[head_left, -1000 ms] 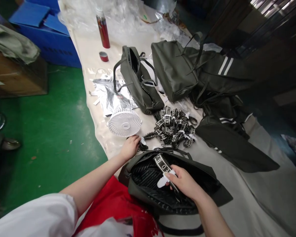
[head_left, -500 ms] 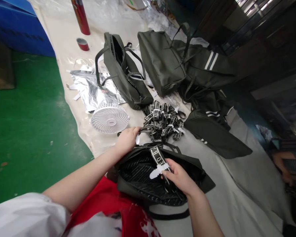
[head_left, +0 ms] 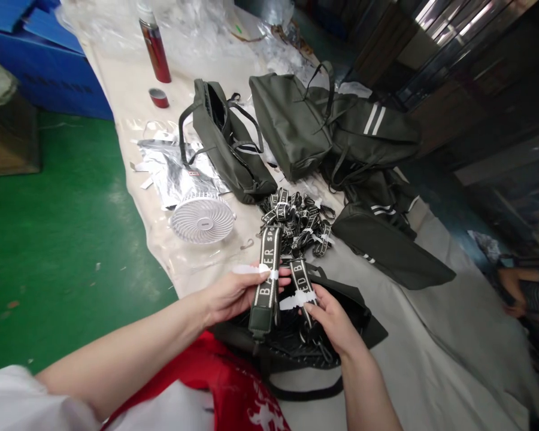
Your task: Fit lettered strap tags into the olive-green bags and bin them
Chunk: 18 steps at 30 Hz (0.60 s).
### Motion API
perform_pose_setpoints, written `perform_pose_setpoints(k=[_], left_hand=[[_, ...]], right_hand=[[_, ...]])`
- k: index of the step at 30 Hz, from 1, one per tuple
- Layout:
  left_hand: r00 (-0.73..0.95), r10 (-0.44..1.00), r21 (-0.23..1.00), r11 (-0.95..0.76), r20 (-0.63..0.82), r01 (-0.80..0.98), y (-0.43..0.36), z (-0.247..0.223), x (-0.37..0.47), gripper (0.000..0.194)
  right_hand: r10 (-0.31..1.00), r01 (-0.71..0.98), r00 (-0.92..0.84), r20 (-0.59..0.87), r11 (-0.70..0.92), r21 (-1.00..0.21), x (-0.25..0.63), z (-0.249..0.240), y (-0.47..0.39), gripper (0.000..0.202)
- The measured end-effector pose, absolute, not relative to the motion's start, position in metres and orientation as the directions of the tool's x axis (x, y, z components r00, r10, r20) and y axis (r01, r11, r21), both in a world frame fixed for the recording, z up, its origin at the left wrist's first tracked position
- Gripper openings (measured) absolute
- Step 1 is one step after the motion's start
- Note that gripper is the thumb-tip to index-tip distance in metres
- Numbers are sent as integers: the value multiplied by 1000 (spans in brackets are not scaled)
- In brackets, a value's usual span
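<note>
My left hand [head_left: 233, 296] is closed on a folded black-and-white lettered strap [head_left: 266, 281], bound at its middle by a white band. Beside it, my right hand [head_left: 335, 320] grips a second lettered strap [head_left: 302, 278], also with a white band round it. Both straps are over an unzipped dark green bag [head_left: 359, 299] whose dark lining shows below my hands. Just beyond the bag lies a heap of similar bundled straps [head_left: 296, 218].
Several dark green bags [head_left: 287, 126] lie across the far side of the cloth-covered table [head_left: 431, 335]. A white fan [head_left: 202, 221], silver plastic bag [head_left: 170, 173], red flask [head_left: 155, 51] and red cup [head_left: 159, 98] stand to the left. A person's arm [head_left: 516, 287] shows at right.
My left hand has lifted a strap from the heap's near edge and brought it back over the open bag. My right hand still holds its strap. The view has tilted slightly.
</note>
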<state>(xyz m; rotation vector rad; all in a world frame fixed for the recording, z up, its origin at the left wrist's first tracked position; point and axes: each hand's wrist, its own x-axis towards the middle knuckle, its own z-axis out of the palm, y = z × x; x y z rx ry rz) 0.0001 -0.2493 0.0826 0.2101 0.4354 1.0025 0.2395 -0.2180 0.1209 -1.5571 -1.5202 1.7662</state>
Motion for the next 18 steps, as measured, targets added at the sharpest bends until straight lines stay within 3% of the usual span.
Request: perform_pose_setpoints(k=[3, 7, 18], left_hand=[[553, 805, 243, 593, -217, -768, -255, 55, 14, 41], [518, 827, 188, 557, -221, -809, -261, 39, 25, 43], [533, 816, 195, 573, -223, -796, -258, 43, 18, 42]], right_hand=[[822, 335, -310, -477, -375, -864, 242, 120, -220, 45], [822, 336, -300, -485, -384, -860, 244, 118, -222, 45], [842, 409, -326, -430, -285, -867, 245, 119, -219, 45]])
